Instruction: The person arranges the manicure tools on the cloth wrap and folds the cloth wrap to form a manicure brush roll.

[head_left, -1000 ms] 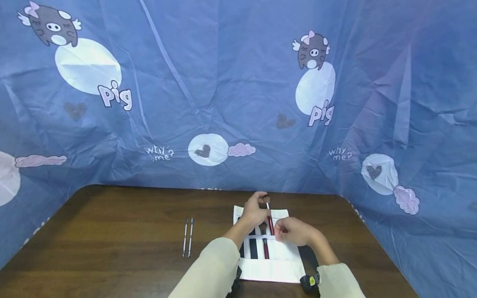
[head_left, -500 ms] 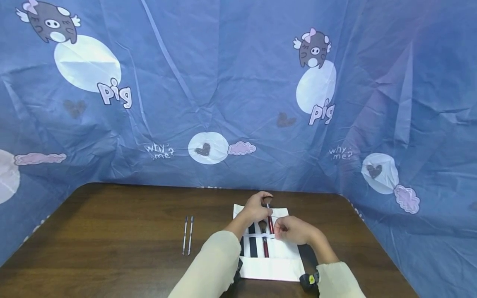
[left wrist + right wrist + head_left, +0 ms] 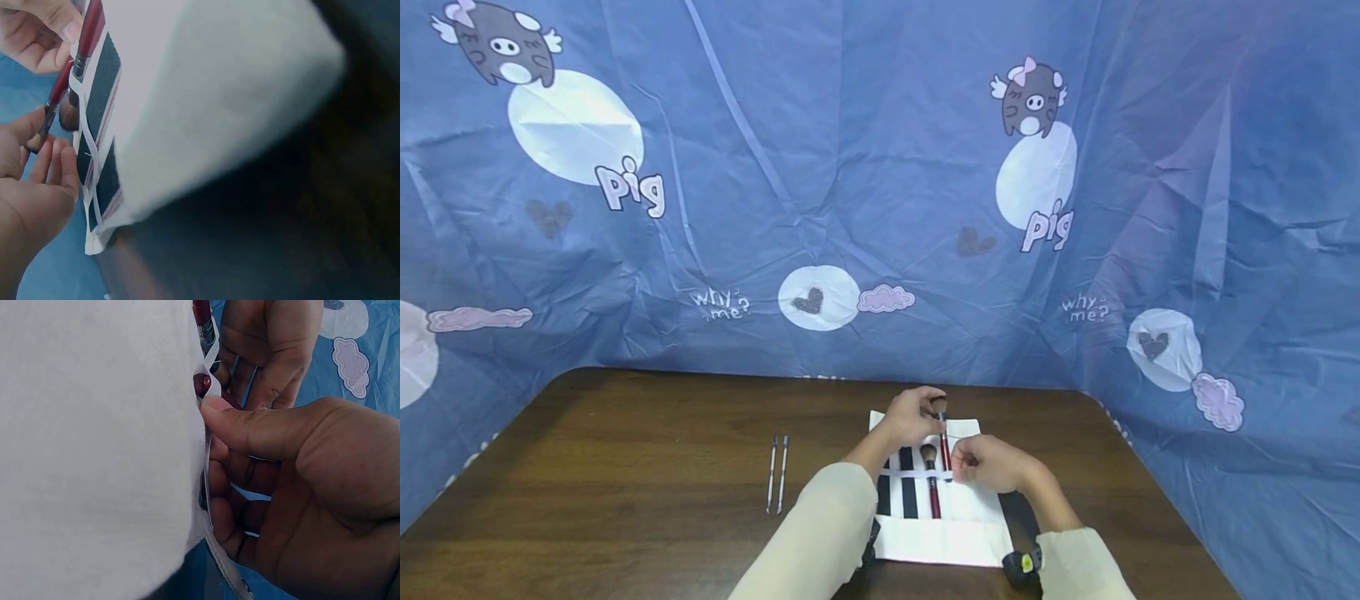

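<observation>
A white fabric brush roll [image 3: 943, 543] lies unrolled on the table, a white elastic band [image 3: 917, 474] running across it. My left hand [image 3: 912, 417] pinches a makeup brush with a red handle [image 3: 945, 454] near its bristles. In the right wrist view, the tip of that red handle [image 3: 201, 383] pokes through at the band. My right hand [image 3: 996, 465] pinches the band between thumb and fingers, right beside the handle. Another red-handled makeup brush [image 3: 934, 496] sits under the band to the left, its lower end at the roll's bottom pocket.
Two dark strips [image 3: 909, 492] lie in the roll left of the brushes. Farther left on the brown wooden table [image 3: 647, 483] are two slim metal sticks [image 3: 783, 475] with dark tips. A blue printed curtain [image 3: 880, 208] hangs behind the table.
The held brush has slid slightly toward the person, and its handle end now reaches the elastic band. My left hand has shifted slightly; my right hand stays in place.
</observation>
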The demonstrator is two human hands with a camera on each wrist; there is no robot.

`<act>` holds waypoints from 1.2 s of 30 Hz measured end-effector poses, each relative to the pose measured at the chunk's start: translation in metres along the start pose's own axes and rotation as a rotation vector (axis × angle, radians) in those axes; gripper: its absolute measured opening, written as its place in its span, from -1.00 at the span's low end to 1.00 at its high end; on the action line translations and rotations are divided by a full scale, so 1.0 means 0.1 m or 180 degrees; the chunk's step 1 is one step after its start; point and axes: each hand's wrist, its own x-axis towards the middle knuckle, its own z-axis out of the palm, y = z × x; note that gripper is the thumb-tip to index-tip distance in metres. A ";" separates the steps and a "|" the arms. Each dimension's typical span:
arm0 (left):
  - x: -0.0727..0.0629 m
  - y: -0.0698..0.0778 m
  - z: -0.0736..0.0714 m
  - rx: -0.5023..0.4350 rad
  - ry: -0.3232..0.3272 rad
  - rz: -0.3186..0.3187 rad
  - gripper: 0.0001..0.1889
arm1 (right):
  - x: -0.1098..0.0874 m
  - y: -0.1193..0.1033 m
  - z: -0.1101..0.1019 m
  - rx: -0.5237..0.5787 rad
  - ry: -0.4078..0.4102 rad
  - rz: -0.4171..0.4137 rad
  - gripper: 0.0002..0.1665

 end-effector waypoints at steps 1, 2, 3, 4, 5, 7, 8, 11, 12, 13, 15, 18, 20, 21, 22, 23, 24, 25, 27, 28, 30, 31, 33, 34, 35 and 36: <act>0.00 -0.01 0.00 0.0005 0.0013 0.0028 -0.48 | 0.00 0.00 0.00 0.0002 -0.0001 -0.0007 -0.76; 0.00 -0.02 0.00 0.0012 0.0025 0.0053 -0.50 | 0.00 0.00 0.00 0.0010 -0.0001 -0.0013 -0.76; 0.00 -0.03 0.00 0.0019 0.0035 0.0069 -0.51 | 0.00 0.00 -0.01 0.0008 0.0000 -0.0022 -0.76; 0.00 -0.03 0.00 0.0023 0.0041 0.0088 -0.53 | 0.00 0.00 -0.01 0.0013 0.0000 -0.0025 -0.77; 0.00 -0.04 0.00 0.0015 0.0052 0.0102 -0.55 | -0.01 0.00 -0.01 0.0011 -0.0002 -0.0029 -0.77; -0.01 -0.05 0.00 -0.0043 0.0037 0.0086 -0.60 | -0.01 0.00 -0.01 -0.0003 0.0005 -0.0033 -0.78; -0.01 -0.05 0.01 -0.0048 0.0023 0.0067 -0.65 | -0.01 0.00 -0.01 -0.0002 0.0010 -0.0032 -0.79; -0.01 -0.05 0.03 0.0053 0.0007 0.0037 -0.82 | -0.01 -0.01 -0.01 -0.0003 0.0010 -0.0017 -0.80; -0.01 -0.06 0.03 0.0102 0.0000 0.0039 -0.87 | -0.01 -0.01 -0.01 0.0007 0.0012 -0.0007 -0.81; -0.01 -0.06 0.04 0.0178 0.0003 0.0056 -0.90 | -0.02 -0.01 -0.01 0.0022 0.0014 0.0007 -0.81; 0.00 -0.07 0.06 0.0318 0.0024 0.0095 -0.89 | -0.02 -0.02 -0.01 0.0030 0.0022 0.0036 -0.81; 0.03 -0.08 0.07 0.0411 0.0024 0.0095 -0.77 | -0.01 -0.02 -0.01 0.0021 0.0031 0.0046 -0.81; 0.05 -0.08 0.06 0.0468 -0.0012 0.0053 -0.68 | -0.01 -0.02 -0.01 0.0011 0.0032 0.0039 -0.81; 0.06 -0.08 0.06 0.0499 -0.0046 0.0038 -0.64 | -0.01 -0.02 -0.01 0.0007 0.0036 0.0036 -0.80; 0.06 -0.08 0.05 0.0530 -0.0089 0.0031 -0.61 | -0.01 -0.02 -0.01 0.0000 0.0039 0.0029 -0.80; 0.07 -0.08 0.04 0.0565 -0.0139 0.0040 -0.58 | -0.01 -0.02 -0.01 0.0003 0.0044 0.0031 -0.79; 0.07 -0.07 0.03 0.0596 -0.0202 0.0047 -0.56 | -0.01 -0.02 -0.01 0.0008 0.0045 0.0030 -0.79; 0.07 -0.07 0.02 0.0617 -0.0266 0.0059 -0.54 | 0.00 -0.02 -0.01 0.0013 0.0046 0.0034 -0.79; 0.07 -0.07 0.01 0.0642 -0.0400 0.0094 -0.53 | -0.01 -0.01 -0.01 0.0017 0.0035 0.0039 -0.78; 0.07 -0.07 0.00 0.0645 -0.0462 0.0115 -0.53 | -0.01 -0.01 -0.01 0.0020 0.0025 0.0038 -0.78; 0.07 -0.07 0.00 0.0661 -0.0557 0.0142 -0.55 | -0.02 0.00 -0.01 0.0026 0.0008 0.0025 -0.79; 0.07 -0.07 0.01 0.0662 -0.0585 0.0151 -0.56 | -0.02 0.00 -0.01 0.0023 0.0003 0.0017 -0.79; 0.08 -0.08 0.02 0.0670 -0.0584 0.0175 -0.58 | -0.02 0.00 -0.01 0.0023 0.0001 -0.0002 -0.80; 0.09 -0.09 0.03 0.0673 -0.0555 0.0187 -0.58 | -0.02 0.00 -0.01 0.0024 0.0004 -0.0002 -0.80; 0.09 -0.09 0.03 0.0675 -0.0522 0.0183 -0.60 | -0.02 -0.01 -0.02 0.0023 0.0007 0.0000 -0.80; 0.09 -0.09 0.04 0.0659 -0.0481 0.0174 -0.61 | -0.02 -0.01 -0.02 0.0010 0.0009 0.0015 -0.80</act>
